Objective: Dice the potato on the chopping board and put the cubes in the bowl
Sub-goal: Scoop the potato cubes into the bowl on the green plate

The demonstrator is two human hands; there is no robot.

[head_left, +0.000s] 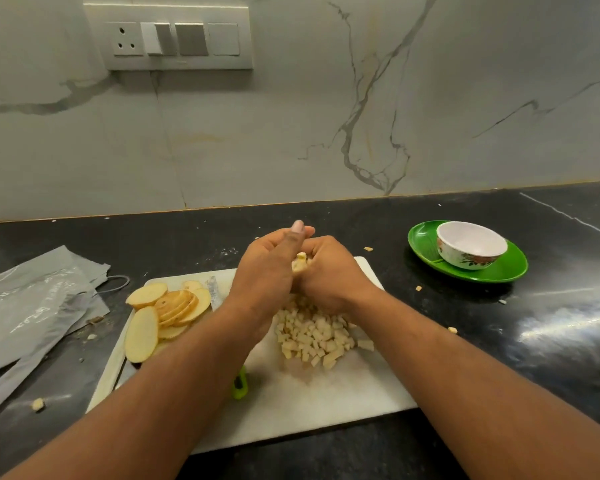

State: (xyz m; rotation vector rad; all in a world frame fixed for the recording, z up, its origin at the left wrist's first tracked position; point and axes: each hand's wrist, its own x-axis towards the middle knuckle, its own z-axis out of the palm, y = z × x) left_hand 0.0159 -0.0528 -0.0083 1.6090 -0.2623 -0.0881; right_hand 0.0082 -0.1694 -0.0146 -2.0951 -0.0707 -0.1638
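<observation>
While both hands are cupping together, the left hand and right hand are curling round a scoop of potato cubes over the chopping board; the bowl is sitting well off to the right (nearer the right hand).

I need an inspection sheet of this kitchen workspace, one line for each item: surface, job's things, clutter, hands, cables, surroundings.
Surface: dark counter, crumbs and stray potato bits on it; white chopping board on top.
Job's things: pile of potato cubes on the board; potato slices still uncut at its left side; bowl on a green plate, no cubes seen inside.
Clutter: grey plastic bags at the left; knife with green handle partly hidden under the left arm.
Hands: left hand and right hand cupped together, their grip around some cubes.
Cables: nothing seen.
Surroundings: marble wall with a switch panel.
</observation>
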